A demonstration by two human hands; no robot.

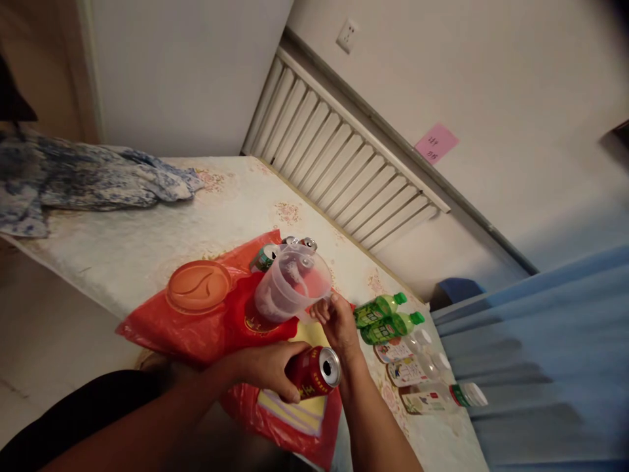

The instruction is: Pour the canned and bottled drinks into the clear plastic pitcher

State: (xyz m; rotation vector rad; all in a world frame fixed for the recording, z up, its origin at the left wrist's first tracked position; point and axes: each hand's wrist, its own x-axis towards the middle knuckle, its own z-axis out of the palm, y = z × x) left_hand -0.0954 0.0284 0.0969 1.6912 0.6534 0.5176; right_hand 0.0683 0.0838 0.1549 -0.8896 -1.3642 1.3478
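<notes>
My left hand (pixel 270 368) is wrapped round an opened red drink can (pixel 308 375), tilted with its top facing right. My right hand (pixel 340 324) has its fingers closed round the handle of a clear plastic pitcher (pixel 275 295). The pitcher is wide open at the top and leans a little to the right, above a red plastic bag (pixel 206 337). On the bag, left of the pitcher, lies a round orange lid (pixel 199 286). Just behind the pitcher is a green can (pixel 264 257), with other can tops beside it. A folded yellow cloth (pixel 295 412) lies below the red can.
Two green bottles (pixel 381 309) and several clear labelled bottles (pixel 410 372) lie along the right side of the table. Blue patterned cloth (pixel 118 177) is at the far left. A radiator (pixel 339 151) runs along the back wall, and a blue curtain (pixel 545 354) hangs at right.
</notes>
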